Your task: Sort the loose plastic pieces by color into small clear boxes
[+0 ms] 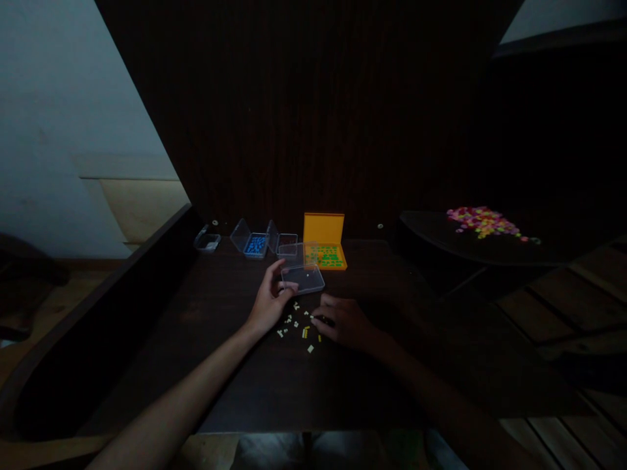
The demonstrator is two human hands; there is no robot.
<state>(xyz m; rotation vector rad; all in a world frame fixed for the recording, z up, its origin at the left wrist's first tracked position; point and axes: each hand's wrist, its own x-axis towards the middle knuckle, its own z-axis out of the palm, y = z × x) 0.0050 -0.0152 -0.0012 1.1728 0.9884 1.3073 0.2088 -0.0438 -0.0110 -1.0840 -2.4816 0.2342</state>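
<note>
Blocks (296, 324), mostly pale with a few yellow, lie loose on the desk (235, 378) between the two hands. The right hand (345, 320) is the nearer one: its fingers are curled, thumb and forefinger tips drawn close together beside a tiny pale block at the right edge of the scatter. Whether they are clamped on it, I cannot tell. From these fingertips most of the blocks spread leftward and toward the body. A yellow strip (305, 333) sits just left and nearer the body, its long axis running roughly away from the person.

The left hand (268, 303) has its fingers clasped about the left end of an open clear box (313, 279), thumb along the near side. That box lies just beyond the scatter, ahead and to the left of the right fingertips, its long axis running roughly from side to side across the line between the two hands. One pale speck shows inside.

Farther ahead of the fingers stands an open orange box (324, 228) with green blocks (328, 256) in it. Left of that are two more clear cases with raised lids, one holding blue blocks (255, 245). Well off to the right of the right hand, a bright heap (484, 222) of small pieces rests on a dark ledge (426, 228).
</note>
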